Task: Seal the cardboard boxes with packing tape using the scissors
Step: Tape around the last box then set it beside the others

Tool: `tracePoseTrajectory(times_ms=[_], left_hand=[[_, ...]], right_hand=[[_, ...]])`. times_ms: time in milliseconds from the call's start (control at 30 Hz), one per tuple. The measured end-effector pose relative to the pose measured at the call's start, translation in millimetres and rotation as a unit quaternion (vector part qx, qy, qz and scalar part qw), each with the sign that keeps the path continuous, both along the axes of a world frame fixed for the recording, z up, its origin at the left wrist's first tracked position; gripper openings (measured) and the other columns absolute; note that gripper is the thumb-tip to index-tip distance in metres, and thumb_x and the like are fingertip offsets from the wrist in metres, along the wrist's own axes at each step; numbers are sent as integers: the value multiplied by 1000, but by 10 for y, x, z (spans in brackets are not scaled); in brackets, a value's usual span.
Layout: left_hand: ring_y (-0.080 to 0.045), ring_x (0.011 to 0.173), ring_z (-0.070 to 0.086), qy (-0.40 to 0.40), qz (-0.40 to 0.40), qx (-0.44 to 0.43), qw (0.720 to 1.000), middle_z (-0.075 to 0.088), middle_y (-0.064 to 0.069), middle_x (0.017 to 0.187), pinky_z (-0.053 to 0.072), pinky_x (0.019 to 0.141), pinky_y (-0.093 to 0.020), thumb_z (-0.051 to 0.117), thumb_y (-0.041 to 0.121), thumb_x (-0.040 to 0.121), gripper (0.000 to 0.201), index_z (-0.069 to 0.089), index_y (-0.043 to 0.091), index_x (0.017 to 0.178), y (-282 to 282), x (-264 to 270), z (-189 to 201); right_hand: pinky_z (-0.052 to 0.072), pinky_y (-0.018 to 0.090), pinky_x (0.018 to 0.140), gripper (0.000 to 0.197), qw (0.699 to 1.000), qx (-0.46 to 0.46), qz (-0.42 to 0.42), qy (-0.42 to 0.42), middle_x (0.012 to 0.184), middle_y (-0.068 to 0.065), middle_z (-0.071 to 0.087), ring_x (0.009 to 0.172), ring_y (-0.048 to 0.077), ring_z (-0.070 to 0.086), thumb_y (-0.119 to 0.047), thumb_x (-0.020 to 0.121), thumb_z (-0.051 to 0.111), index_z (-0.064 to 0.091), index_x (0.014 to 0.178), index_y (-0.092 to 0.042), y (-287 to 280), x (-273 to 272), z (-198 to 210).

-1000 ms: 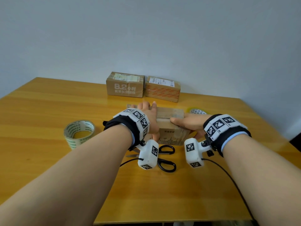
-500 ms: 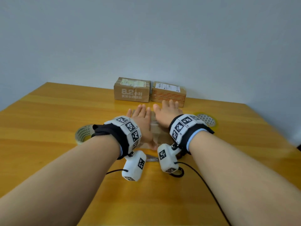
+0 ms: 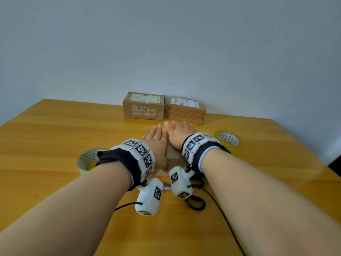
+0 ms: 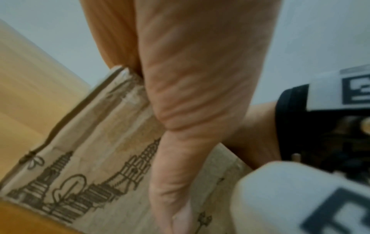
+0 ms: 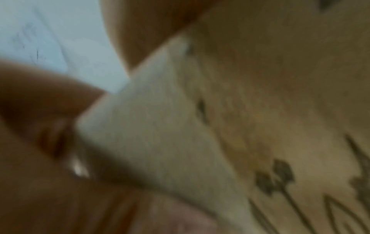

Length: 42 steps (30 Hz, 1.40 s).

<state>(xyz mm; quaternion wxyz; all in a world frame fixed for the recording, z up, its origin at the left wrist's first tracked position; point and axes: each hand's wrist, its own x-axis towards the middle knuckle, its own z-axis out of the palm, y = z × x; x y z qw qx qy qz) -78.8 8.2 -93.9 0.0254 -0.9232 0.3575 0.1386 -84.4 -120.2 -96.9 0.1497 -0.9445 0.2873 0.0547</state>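
two hands lie flat, palms down and side by side, on top of the small cardboard box (image 3: 172, 157) in the middle of the desk (image 3: 55, 137). left hand (image 3: 156, 143) and right hand (image 3: 178, 133) each have a released grip, fingers straight. the scissors (image 3: 196, 203) lie just in front of the box, a tape roll (image 3: 86, 160) at left, another tape roll (image 3: 228, 139) at right, two sealed boxes (image 3: 144, 108) behind.

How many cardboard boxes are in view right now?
3. Two stand side by side at the table's far edge, the left box and the right box; a third box lies under both hands. None seem hidden.
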Motion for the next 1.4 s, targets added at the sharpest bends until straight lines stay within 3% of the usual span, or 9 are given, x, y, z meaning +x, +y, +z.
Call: tracePoseTrajectory(times_ms=[233, 433, 767, 933, 1000, 1100, 1233, 1333, 1400], left_hand=[[-28, 148, -22, -7, -26, 7, 1000, -29, -13, 159, -5, 120, -40, 73, 51, 81, 125, -24, 20, 153, 16, -21, 28], [-28, 148, -23, -1, -27, 9, 1000, -31, -12, 158, -4, 120, -44, 76, 55, 76, 130, -25, 23, 152, 7, -3, 21], [-25, 148, -23, 19, -13, 16, 1000, -32, -8, 158, -2, 120, -46, 76, 48, 79, 127, -26, 25, 152, 4, -63, 73], [-24, 149, -21, 31, -13, -21, 999, -26, -5, 161, -2, 120, -45, 77, 43, 80, 124, -21, 26, 154, 32, -46, 65], [-22, 150, -18, 35, -14, -64, 997, -20, -2, 163, -1, 121, -43, 78, 39, 80, 121, -16, 27, 155, 68, -48, 19], [-19, 150, -16, 54, -2, -147, 988, -14, 4, 164, 0, 121, -42, 81, 35, 76, 120, -9, 30, 156, 150, -49, -39], [-20, 150, -18, 128, 22, -212, 969, -16, 10, 163, 0, 121, -51, 83, 45, 71, 131, -19, 32, 154, 252, -105, 10], [-27, 148, -22, 151, 32, -213, 965, -18, 9, 162, -2, 117, -62, 81, 49, 72, 134, -27, 35, 150, 207, -248, 189], [-22, 149, -20, 144, -7, -267, 953, -19, 10, 161, -2, 118, -62, 80, 33, 76, 132, -30, 33, 149, 121, -392, 438]], right_hand=[[-3, 57, 122, 79, 998, -37, -45, 34, 168, 19, 4, 155, 38, -2, -69, 98, 5, 21, 160, -24, -174, -114, -67], [8, 63, 121, 82, 997, -24, -73, 17, 167, 18, 8, 153, 41, 2, -74, 91, 0, 18, 159, -31, -463, -183, -136], [43, 50, 107, 64, 991, 74, -78, -77, 150, 21, 42, 132, 40, 48, -57, 105, 24, 24, 155, -17, -651, -449, -116], [36, 43, 112, 70, 963, 189, -147, -123, 152, 20, 45, 138, 34, 47, -55, 106, 25, 41, 149, -3, -739, -683, -31], [34, 47, 117, 84, 947, 248, -169, -113, 157, 21, 39, 142, 35, 43, -66, 101, 25, 36, 152, -1, -669, -764, -81], [37, 54, 115, 114, 937, 284, -139, -148, 151, 16, 49, 137, 32, 49, -95, 73, 18, 43, 148, -13, -696, -756, -95], [44, 56, 108, 67, 944, 252, -60, -206, 127, 21, 64, 114, 38, 62, -54, 106, 23, 51, 136, -1, -422, -867, 555], [44, 36, 90, 46, 965, 155, -43, -206, 122, 12, 61, 103, 26, 55, -35, 107, 31, 53, 133, -4, -212, -882, 1001], [43, 38, 95, 39, 977, 82, -22, -196, 120, 8, 62, 106, 26, 57, -35, 104, 34, 54, 130, -13, -52, -850, 1212]])
